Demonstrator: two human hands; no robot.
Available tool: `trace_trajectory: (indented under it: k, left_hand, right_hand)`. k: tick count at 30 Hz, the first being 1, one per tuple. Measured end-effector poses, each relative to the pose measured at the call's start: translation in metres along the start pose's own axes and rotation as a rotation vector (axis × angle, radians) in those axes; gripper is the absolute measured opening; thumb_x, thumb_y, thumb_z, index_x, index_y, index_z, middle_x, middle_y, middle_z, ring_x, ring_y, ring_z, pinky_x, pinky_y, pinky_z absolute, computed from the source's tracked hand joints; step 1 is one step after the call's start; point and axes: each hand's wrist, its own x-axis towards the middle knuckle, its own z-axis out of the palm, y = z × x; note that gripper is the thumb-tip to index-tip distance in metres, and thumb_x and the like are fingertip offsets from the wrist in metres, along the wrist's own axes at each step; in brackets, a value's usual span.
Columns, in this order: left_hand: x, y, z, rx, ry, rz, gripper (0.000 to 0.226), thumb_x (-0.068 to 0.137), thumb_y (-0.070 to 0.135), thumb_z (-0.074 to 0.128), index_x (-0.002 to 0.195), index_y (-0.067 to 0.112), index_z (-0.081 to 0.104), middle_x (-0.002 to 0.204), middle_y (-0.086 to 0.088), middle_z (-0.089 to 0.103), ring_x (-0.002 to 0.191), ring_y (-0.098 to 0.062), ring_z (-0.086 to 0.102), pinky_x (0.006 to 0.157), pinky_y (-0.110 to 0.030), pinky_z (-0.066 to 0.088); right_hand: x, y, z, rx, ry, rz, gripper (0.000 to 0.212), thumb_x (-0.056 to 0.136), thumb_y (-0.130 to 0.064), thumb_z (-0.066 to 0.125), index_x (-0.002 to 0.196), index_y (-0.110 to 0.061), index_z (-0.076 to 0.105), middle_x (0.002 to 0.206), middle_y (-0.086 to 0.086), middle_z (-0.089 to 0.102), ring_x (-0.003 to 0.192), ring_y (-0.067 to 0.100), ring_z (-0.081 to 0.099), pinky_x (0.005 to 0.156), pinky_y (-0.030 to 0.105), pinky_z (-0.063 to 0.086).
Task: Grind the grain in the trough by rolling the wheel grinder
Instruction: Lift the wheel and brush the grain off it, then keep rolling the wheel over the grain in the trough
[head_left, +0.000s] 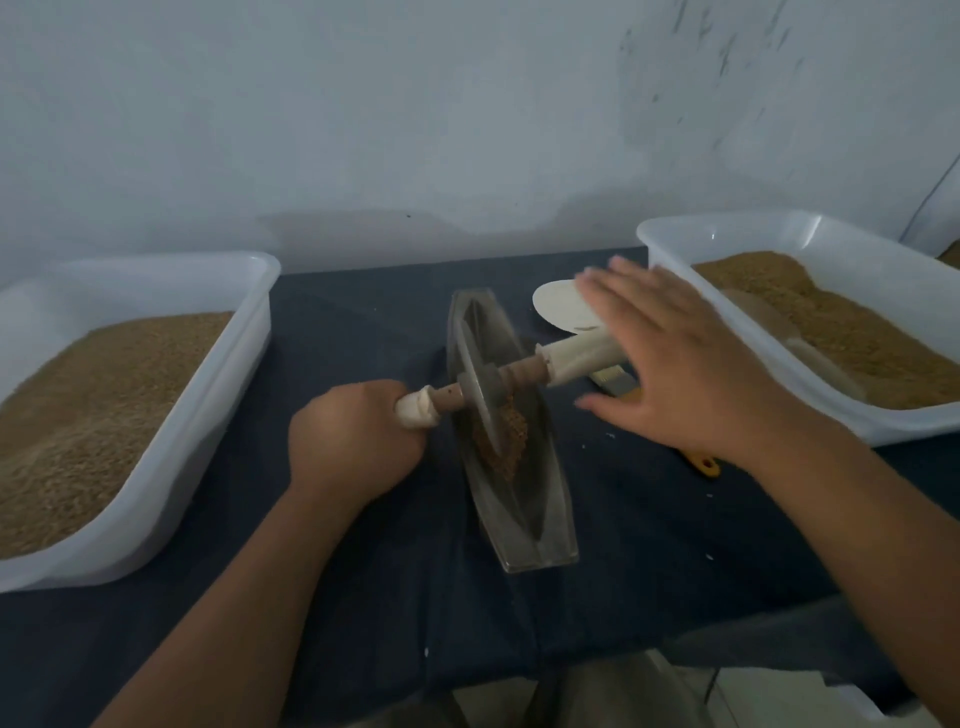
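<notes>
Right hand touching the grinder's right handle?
Cannot tell. Head view: the open, blurred right hand overlaps the end of the white right handle, hiding any contact or gap.

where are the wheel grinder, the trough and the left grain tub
wheel grinder (485, 387): head view, on its grey hub
trough (537, 551): head view, on its near end
left grain tub (236, 364): head view, on the white wall facing the trough
</notes>
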Motion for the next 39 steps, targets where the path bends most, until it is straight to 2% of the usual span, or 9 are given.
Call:
trace_trajectory:
  k: [3,5,8,12,16,21,28,36,39]
  left_hand:
    - [0.003,0.004,-0.004,0.119,-0.003,0.077,0.028,0.083,0.05,0.059,0.063,0.031,0.053,0.055,0.014,0.052,0.049,-0.004,0.047,0.047,-0.022,0.027]
    - [0.003,0.006,-0.007,0.167,-0.014,0.11,0.029,0.086,0.053,0.055,0.066,0.032,0.053,0.059,0.014,0.052,0.051,-0.004,0.047,0.047,-0.024,0.028]
    - [0.005,0.005,-0.011,0.203,-0.14,0.079,0.022,0.085,0.048,0.058,0.07,0.033,0.056,0.064,0.013,0.057,0.057,-0.006,0.052,0.049,-0.027,0.032]
    - [0.025,0.008,-0.018,0.241,-0.312,0.084,0.022,0.076,0.05,0.054,0.072,0.029,0.059,0.071,0.011,0.06,0.063,-0.011,0.056,0.055,-0.029,0.037]
    - [0.074,0.019,-0.017,0.309,-0.359,0.101,0.021,0.078,0.045,0.058,0.075,0.024,0.061,0.078,0.006,0.062,0.068,-0.017,0.059,0.064,-0.033,0.046]
    - [0.08,0.023,-0.018,0.299,-0.34,0.093,0.019,0.085,0.042,0.061,0.075,0.025,0.064,0.075,0.005,0.065,0.067,-0.017,0.061,0.059,-0.032,0.046]
    - [0.019,0.008,-0.026,0.311,-0.296,0.237,0.023,0.076,0.052,0.055,0.067,0.031,0.053,0.063,0.01,0.056,0.057,-0.01,0.054,0.051,-0.028,0.037]
    - [0.087,0.026,-0.018,0.302,-0.236,0.117,0.023,0.079,0.046,0.061,0.07,0.024,0.061,0.072,0.006,0.062,0.064,-0.018,0.059,0.063,-0.032,0.048]
    - [0.076,0.023,-0.021,0.291,-0.284,0.145,0.025,0.081,0.047,0.061,0.07,0.025,0.061,0.071,0.008,0.061,0.064,-0.016,0.059,0.061,-0.031,0.048]
  right_hand:
    - [0.017,-0.007,0.009,-0.111,-0.202,0.008,0.062,0.086,-0.043,0.076,0.143,-0.031,0.055,0.113,-0.004,0.075,0.114,0.031,0.067,0.108,0.037,0.039]
    - [0.015,-0.008,0.015,-0.111,-0.222,0.05,0.018,0.086,-0.044,0.069,0.099,-0.036,0.061,0.081,-0.008,0.063,0.079,0.023,0.064,0.072,0.042,0.054]
    - [0.015,-0.004,0.028,-0.126,-0.19,0.079,0.033,0.081,-0.051,0.07,0.072,-0.033,0.044,0.072,-0.009,0.051,0.06,0.015,0.051,0.049,0.031,0.037]
    - [0.035,0.005,0.053,-0.137,-0.196,0.145,0.04,0.085,-0.054,0.067,0.064,-0.03,0.042,0.061,-0.008,0.048,0.052,0.007,0.039,0.047,0.027,0.023]
    - [0.069,0.014,0.077,-0.144,-0.129,0.231,0.029,0.08,-0.043,0.064,0.069,-0.022,0.047,0.066,-0.004,0.053,0.061,0.023,0.055,0.049,0.028,0.037]
    - [0.069,0.014,0.08,-0.137,-0.063,0.209,0.038,0.083,-0.04,0.067,0.062,-0.02,0.043,0.061,-0.004,0.05,0.057,0.023,0.052,0.049,0.026,0.032]
    - [0.012,0.019,0.053,-0.034,-0.322,0.091,0.04,0.07,-0.07,0.036,0.071,-0.035,0.056,0.06,-0.011,0.055,0.056,0.004,0.052,0.048,0.028,0.037]
    - [0.073,0.019,0.084,-0.124,-0.093,0.25,0.032,0.085,-0.048,0.06,0.075,-0.018,0.057,0.07,-0.004,0.056,0.067,0.026,0.057,0.055,0.03,0.037]
    - [0.059,0.019,0.08,-0.083,-0.182,0.251,0.034,0.086,-0.053,0.055,0.072,-0.022,0.059,0.069,-0.005,0.057,0.067,0.023,0.058,0.053,0.029,0.035]
